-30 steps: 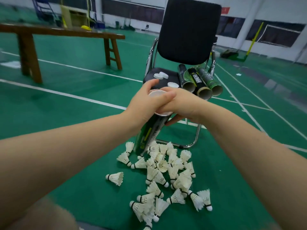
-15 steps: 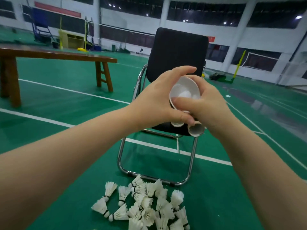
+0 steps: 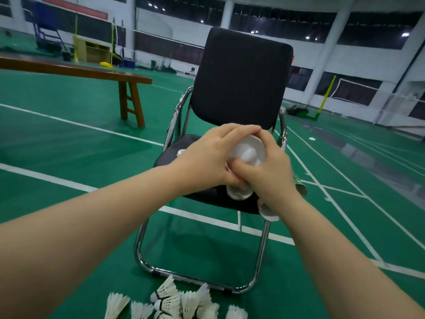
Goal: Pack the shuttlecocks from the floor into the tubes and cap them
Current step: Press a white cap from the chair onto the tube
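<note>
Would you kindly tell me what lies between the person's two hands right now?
In the head view, a white capped tube end sits between the left hand and right hand, gripped by both.

Dim, even hall light here, coming from small bright ceiling lamps [image 3: 405, 34] high at the back. A pale sheen lies on the glossy green court floor [image 3: 358, 155] at right. Soft shadow pools under the black padded steel-framed chair [image 3: 241, 77]. The round white plastic cap [image 3: 247, 153] looks washed out and smeared. White pillars [image 3: 326, 49] lean with wide-angle bend; bare forearms [image 3: 80, 238] go soft.
</note>
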### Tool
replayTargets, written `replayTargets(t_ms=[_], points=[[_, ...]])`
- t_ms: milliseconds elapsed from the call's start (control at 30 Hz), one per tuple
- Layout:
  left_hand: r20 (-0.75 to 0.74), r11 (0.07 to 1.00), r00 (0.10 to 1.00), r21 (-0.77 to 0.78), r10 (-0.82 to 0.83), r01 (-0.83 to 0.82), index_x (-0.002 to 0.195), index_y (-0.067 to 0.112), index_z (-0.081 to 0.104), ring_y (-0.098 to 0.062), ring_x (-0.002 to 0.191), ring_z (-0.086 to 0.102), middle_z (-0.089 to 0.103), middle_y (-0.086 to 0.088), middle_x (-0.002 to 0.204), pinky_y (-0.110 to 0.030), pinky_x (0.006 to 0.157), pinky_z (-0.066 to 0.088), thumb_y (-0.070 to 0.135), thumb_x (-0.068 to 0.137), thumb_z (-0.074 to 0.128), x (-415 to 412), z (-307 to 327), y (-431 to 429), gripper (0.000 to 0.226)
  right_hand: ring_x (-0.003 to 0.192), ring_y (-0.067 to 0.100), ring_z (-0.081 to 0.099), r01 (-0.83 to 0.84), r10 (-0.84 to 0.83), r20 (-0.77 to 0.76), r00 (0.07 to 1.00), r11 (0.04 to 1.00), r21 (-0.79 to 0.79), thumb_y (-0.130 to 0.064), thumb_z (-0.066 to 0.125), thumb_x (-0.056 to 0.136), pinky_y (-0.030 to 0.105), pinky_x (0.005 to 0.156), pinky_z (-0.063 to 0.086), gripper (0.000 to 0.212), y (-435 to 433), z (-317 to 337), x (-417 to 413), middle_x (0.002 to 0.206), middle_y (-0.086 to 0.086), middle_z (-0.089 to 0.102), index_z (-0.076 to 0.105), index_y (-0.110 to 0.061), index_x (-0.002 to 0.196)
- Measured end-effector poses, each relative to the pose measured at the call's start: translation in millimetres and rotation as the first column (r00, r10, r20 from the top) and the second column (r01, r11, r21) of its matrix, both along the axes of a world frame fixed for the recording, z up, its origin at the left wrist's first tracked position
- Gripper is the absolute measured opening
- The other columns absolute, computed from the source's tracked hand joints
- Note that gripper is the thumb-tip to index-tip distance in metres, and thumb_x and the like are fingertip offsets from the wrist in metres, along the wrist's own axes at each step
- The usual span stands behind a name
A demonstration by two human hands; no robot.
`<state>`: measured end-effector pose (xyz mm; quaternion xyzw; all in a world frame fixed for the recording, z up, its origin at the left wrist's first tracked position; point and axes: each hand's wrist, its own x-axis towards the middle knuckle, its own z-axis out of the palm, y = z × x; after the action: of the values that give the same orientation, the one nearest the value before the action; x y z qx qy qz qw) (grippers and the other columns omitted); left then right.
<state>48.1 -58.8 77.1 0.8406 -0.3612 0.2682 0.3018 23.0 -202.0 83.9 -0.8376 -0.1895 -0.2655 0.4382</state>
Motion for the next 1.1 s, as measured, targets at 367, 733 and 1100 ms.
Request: replayTargets(t_ms=[367, 733, 1100], points=[[0.078, 0.997, 0.994, -0.027, 0.077, -0.075, 0.145, 0.025, 0.025, -0.011, 0.121, 0.040, 0.043, -0.003, 0.140, -0.019, 0.096, 0.038, 0.021, 0.067, 0.069, 66.0, -86.3, -4.9, 0.090, 0.118, 0.021, 0.049, 0.056, -0.037, 0.061, 0.997, 0.936, -0.346, -0.015, 0.065, 0.069, 0.043, 0.103, 0.039, 0.058, 0.7, -74.1, 66.0, 0.126, 0.001, 0.054, 0.048, -0.014, 0.125], [0.086, 0.998, 0.996, -0.055, 0.010, -0.005, 0.146, 0.018, 0.027, -0.012, 0.129, 0.030, 0.037, 0.000, 0.144, 0.002, 0.099, 0.017, 0.005, 0.066, 0.078, 92.4, -106.3, -24.5, 0.096, 0.127, 0.017, 0.042, 0.215, -0.204, 0.071, 0.976, 0.874, -0.435, -0.023, 0.061, 0.076, 0.046, 0.113, 0.023, 0.072, -17.4, -93.7, 78.3, 0.140, -0.006, 0.043, 0.030, -0.022, 0.141], [0.051, 0.986, 0.989, -0.099, 0.136, -0.131, 0.134, 0.011, 0.041, -0.018, 0.126, 0.040, 0.040, -0.010, 0.144, -0.026, 0.098, 0.038, 0.016, 0.068, 0.082, 108.0, -124.2, -17.4, 0.078, 0.136, 0.037, 0.026, 0.397, -0.532, 0.104, 0.840, 0.473, -0.787, -0.042, 0.064, 0.081, 0.047, 0.112, 0.016, 0.084, -35.1, -108.1, 84.0, 0.153, 0.012, 0.017, 0.012, -0.029, 0.145]])
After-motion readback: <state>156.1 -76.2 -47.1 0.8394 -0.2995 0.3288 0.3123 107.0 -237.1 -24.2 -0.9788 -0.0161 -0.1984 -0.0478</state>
